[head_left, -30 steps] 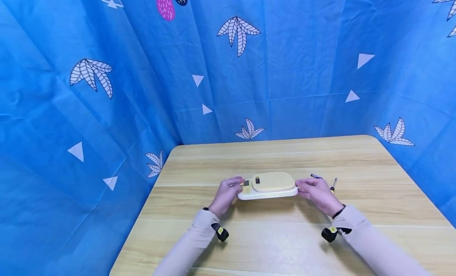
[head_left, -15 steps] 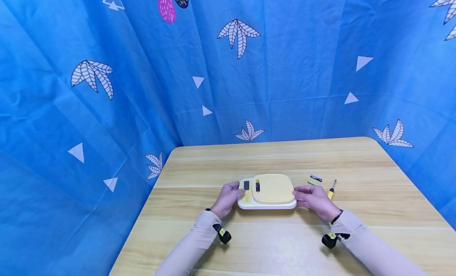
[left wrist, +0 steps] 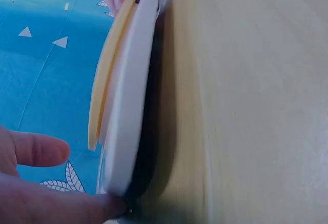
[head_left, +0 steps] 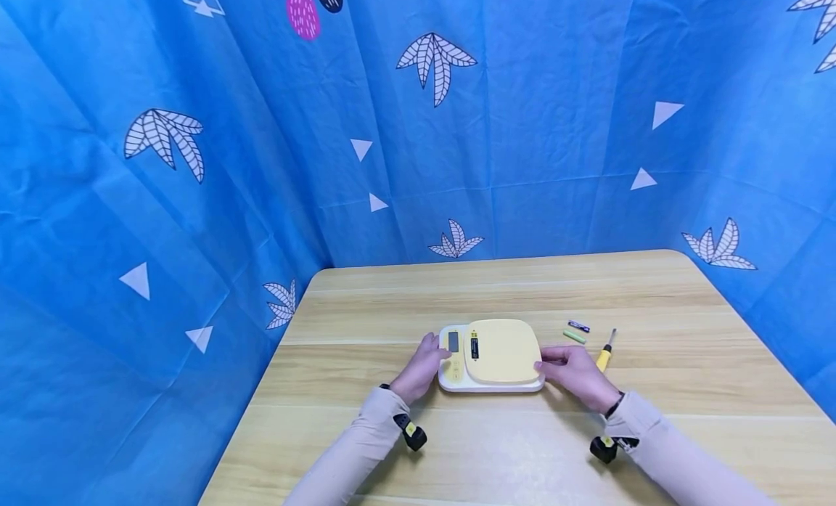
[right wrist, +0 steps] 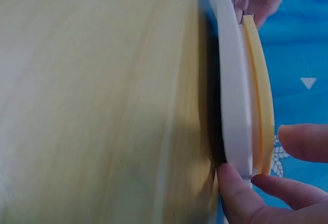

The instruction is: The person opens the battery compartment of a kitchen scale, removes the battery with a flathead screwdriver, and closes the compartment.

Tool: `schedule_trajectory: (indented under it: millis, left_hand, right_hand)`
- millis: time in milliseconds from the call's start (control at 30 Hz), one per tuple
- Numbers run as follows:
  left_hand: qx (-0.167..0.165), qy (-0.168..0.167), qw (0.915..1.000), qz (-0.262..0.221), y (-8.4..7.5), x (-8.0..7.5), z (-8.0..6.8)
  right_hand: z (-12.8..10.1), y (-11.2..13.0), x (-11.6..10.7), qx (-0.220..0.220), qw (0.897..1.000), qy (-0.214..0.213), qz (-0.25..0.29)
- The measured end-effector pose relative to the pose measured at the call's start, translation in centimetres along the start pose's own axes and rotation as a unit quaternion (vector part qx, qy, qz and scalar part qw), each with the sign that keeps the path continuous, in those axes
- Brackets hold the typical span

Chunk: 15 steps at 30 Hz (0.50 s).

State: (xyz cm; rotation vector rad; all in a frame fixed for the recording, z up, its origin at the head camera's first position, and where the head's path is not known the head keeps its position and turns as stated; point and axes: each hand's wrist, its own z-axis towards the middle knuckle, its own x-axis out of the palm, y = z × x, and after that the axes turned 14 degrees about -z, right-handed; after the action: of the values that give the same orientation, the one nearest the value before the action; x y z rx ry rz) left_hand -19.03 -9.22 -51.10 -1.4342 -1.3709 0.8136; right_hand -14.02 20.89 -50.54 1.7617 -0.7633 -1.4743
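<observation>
A kitchen scale (head_left: 491, 357) with a white base, a yellow platform and a small display on its left side lies level, low against the wooden table (head_left: 496, 448). My left hand (head_left: 423, 366) grips its left end, thumb (left wrist: 61, 203) at the base's edge and a finger above the platform. My right hand (head_left: 570, 372) grips the right end the same way, thumb (right wrist: 241, 193) against the white base (right wrist: 236, 90). In the wrist views a dark gap shows under the base (left wrist: 130, 96).
Right of the scale lie a green battery (head_left: 575, 336), a dark battery (head_left: 578, 326) and a small yellow-handled screwdriver (head_left: 604, 353). A blue patterned cloth (head_left: 196, 165) walls the table at the back and on both sides.
The scale, held higher and farther away a second ago, has come down and toward me. Both hands moved with it and kept their hold.
</observation>
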Motion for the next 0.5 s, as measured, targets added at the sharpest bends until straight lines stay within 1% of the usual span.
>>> schedule_trajectory:
  millis: [233,500]
  left_hand:
    - [-0.004,0.003,1.0000,0.002,0.26,0.27,-0.08]
    - [-0.006,-0.005,0.9997,0.024,0.50,0.51,-0.19]
  right_hand:
    - [-0.05,0.11,0.17,0.014,1.000,0.011,-0.026]
    - [-0.16,0.11,0.05,0.014,0.999,0.014,-0.029]
